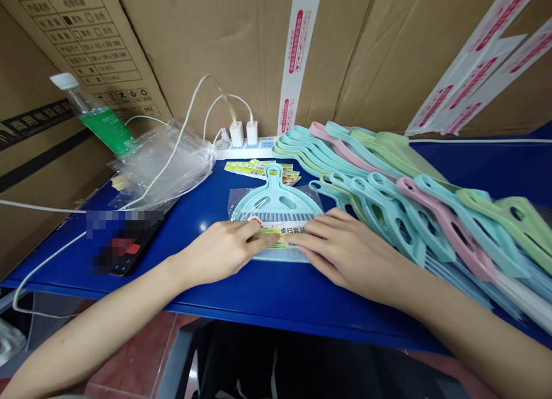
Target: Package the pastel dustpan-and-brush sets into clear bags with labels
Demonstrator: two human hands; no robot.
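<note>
A light-blue dustpan and brush set (273, 199) lies flat on the blue table inside a clear plastic bag (313, 200). Its handle points away from me, and grey bristles run across the pan. Across the lower part sits a yellow-green and white printed label (293, 229). My left hand (222, 249) rests on the label's left side, fingers extended and pressing down. From the other side my right hand (345, 249) lies over the label's right end with fingers stretched out. Fingertips of both hands nearly meet at the label's middle. Neither hand is wrapped around anything.
Several dustpans (302, 149) and brushes (397, 203) in blue, green and pink are piled at right. Spare labels (259, 170) lie behind the set, before a power strip (254, 150). Left are plastic bags (159, 163), a bottle (101, 120), a phone (133, 244) and white cables.
</note>
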